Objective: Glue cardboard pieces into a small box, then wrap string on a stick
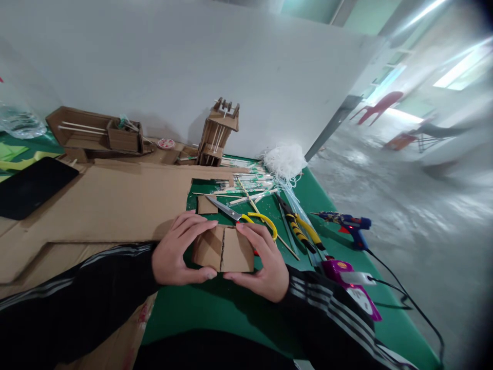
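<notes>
Two small cardboard pieces meet edge to edge at a dark seam, low over the green table. My left hand (180, 252) grips the left cardboard piece (211, 249), thumb at its lower edge and fingers along the top. Around the right cardboard piece (238, 251) my right hand (266, 261) is closed the same way. Just behind them lie scissors (231, 211) with yellow handles, partly hidden by my right fingers. A small cardboard square (207, 205) rests left of the blades.
Pliers (298, 223), a blue glue gun (346, 222) and a purple power strip (352, 288) lie right. Behind are sticks (250, 185), white string (284, 162) and cardboard models (219, 134). A large cardboard sheet (131, 200) and black phone (36, 187) are left.
</notes>
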Motion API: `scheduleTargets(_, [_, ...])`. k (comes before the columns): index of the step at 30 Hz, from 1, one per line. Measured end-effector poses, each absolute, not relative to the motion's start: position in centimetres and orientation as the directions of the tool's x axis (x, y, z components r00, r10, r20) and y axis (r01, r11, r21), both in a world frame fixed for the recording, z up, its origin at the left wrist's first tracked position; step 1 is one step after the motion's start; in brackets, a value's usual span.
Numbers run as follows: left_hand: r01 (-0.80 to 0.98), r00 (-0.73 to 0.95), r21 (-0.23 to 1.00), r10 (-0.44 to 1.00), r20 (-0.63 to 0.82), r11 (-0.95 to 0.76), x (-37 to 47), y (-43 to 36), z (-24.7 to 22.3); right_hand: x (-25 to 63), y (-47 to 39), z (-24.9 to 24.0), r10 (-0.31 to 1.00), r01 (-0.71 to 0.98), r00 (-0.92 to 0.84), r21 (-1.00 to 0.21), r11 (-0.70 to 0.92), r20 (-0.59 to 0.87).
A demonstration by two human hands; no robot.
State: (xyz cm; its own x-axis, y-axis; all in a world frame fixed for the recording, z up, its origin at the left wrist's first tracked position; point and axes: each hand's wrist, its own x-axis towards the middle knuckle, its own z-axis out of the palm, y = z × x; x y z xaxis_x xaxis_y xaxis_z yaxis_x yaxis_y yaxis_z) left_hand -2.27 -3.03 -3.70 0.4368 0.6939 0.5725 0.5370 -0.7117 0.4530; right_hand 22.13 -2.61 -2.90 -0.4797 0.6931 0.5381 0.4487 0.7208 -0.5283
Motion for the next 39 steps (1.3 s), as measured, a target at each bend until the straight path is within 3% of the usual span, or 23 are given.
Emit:
scheduleTargets(21, [0.538,0.444,0.444,0.689,0.573,-0.716,-2.39,-3.00,-3.77,22.14,-2.42,-2.80,0.680,0.443,-0.500,-0.517,0.733,0.536])
scheduleTargets(39, [0.537,0.466,0.416,0.669,0.579,-0.734,-2.18,-2.98,-3.81,21.99,-2.16,-2.88,0.707,0.524,-0.543,-0.476,0.706,0.452])
